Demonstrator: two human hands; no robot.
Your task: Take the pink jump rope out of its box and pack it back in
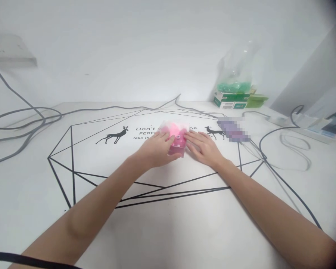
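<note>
A small pink package (pixel 178 140) in clear plastic, with pale spots on it, lies at the middle of the white table. My left hand (pixel 156 148) grips it from the left, fingers over its top and the thumb along its near edge. From the other side, my right hand (pixel 203 146) touches the package's right edge with its fingertips. Those right fingers are stretched out and slightly apart. Part of the package is hidden under my left fingers. Printed lettering on the tabletop (pixel 145 129) is partly covered by the package and my left hand.
Back right, a clear bag with green contents (pixel 235 86) rests on green-and-white boxes (pixel 231 100) beside a green tray (pixel 257 101). A blurred purple item (pixel 233 129) lies right of my hands. Grey cables (pixel 100 108) run along the back and both sides.
</note>
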